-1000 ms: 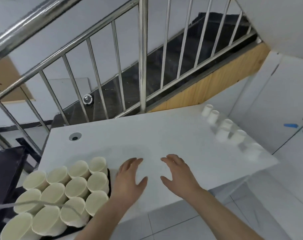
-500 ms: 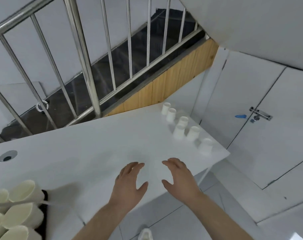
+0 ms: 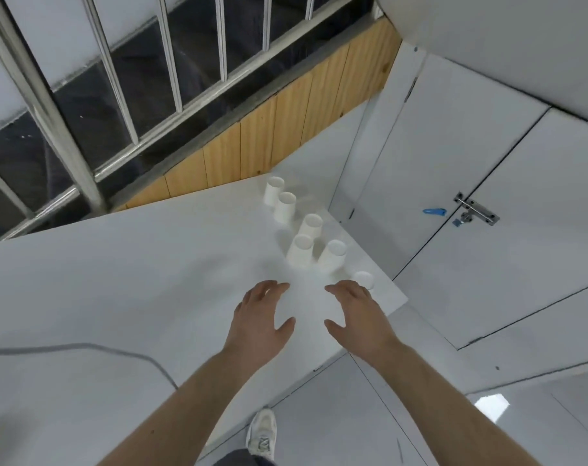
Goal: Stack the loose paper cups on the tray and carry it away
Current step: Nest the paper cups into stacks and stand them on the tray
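Several loose white paper cups stand upright along the right end of the white table (image 3: 118,280): the farthest cup (image 3: 273,191) at the back, a middle cup (image 3: 300,251), and the nearest cup (image 3: 364,280) by the corner. My left hand (image 3: 259,319) and my right hand (image 3: 360,314) hover over the table just short of the cups, palms down, fingers spread, holding nothing. The right hand's fingertips are close to the nearest cup. The tray with its cups is out of view.
A metal stair railing (image 3: 50,122) and a wood-panelled stair side (image 3: 286,129) rise behind the table. White cabinet doors with a metal latch (image 3: 475,212) stand to the right. A grey cable (image 3: 118,351) lies on the table at left. My shoe (image 3: 262,432) shows on the floor.
The view has swung right: the tray of cups has left the frame at the left, and the loose cups are now close in front of both hands.
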Tool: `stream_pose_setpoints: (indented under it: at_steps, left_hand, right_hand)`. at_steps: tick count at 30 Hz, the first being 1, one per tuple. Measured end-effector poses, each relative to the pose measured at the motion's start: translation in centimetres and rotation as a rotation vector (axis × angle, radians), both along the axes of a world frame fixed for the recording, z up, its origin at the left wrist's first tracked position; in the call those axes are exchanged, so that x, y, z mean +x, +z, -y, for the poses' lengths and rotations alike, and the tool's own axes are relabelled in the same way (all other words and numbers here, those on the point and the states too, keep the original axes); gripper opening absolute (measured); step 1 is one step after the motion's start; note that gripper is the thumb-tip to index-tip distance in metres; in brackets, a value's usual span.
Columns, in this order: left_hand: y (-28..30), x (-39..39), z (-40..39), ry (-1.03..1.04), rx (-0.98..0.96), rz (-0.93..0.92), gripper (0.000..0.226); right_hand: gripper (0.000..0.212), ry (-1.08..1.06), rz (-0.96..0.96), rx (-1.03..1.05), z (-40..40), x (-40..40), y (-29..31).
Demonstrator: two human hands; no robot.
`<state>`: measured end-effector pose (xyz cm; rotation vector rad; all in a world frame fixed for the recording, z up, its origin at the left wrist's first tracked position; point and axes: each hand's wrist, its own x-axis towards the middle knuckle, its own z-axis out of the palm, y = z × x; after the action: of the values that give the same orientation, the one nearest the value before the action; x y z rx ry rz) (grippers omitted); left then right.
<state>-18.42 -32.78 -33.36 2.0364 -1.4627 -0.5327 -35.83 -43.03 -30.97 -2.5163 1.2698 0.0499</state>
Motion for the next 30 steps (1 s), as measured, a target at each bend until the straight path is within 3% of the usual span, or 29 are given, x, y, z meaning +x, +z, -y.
stream_pose_setpoints:
  at_steps: [14,24,27,30]
  left_hand:
    - [-1.7,-1.0,7.5,-0.007,0.098,0.009,0.058]
    - [-3.0,-2.4,9.0,0.062,0.119,-0.057,0.058]
    - [-2.9,-2.9,9.6,0.1,0.092,-0.162,0.06]
    - [-2.4,-3.3,10.3,0.179,0.068,-0.363,0.072]
  right_hand:
    - [0.063,-0.108,-0.252,0.082,11.9,-1.4,-4.8]
    - [0.048,-0.065,-0.197,0.15,14.2,-1.9,-6.6]
    - [0.047,-0.069,-0.052,0.152,14.5,-1.5,-5.6]
    - [0.038,-0.273,0.366,0.377,14.1,-0.1,-3.4]
